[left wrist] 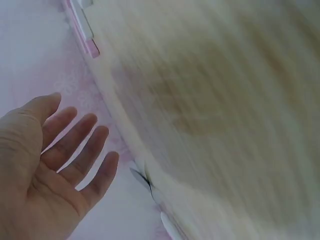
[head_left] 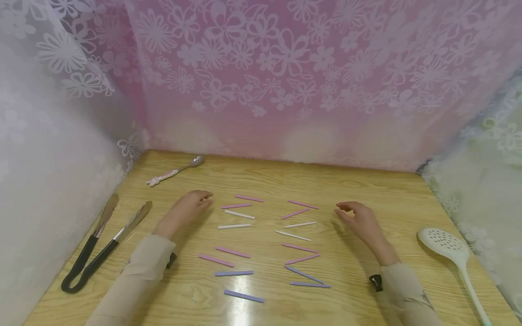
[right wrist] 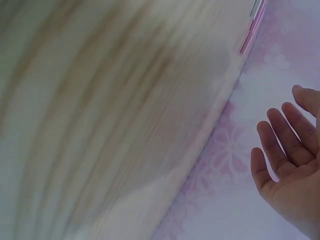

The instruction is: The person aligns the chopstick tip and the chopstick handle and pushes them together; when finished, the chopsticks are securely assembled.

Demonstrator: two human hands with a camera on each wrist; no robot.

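Observation:
Two columns of thin flat sticks lie on the wooden table, among them a pink stick (head_left: 249,198), a white stick (head_left: 234,226) and a blue stick (head_left: 244,296) on the left, and a purple-blue stick (head_left: 310,285) on the right. My left hand (head_left: 188,209) hovers just left of the upper left sticks, its fingers loosely bent and holding nothing. To the right of the other column is my right hand (head_left: 359,222), likewise relaxed and with nothing in it. Both wrist views show spread, gently curved fingers and a bare palm, as with the left hand (left wrist: 65,165) and right hand (right wrist: 290,155).
Black-handled tongs (head_left: 95,253) lie spread at the left table edge. A spoon with a bunny-shaped handle (head_left: 175,171) is at the back left. On the right lies a pale slotted skimmer (head_left: 446,246). Flowered curtains (head_left: 285,81) stand around the table (head_left: 367,181).

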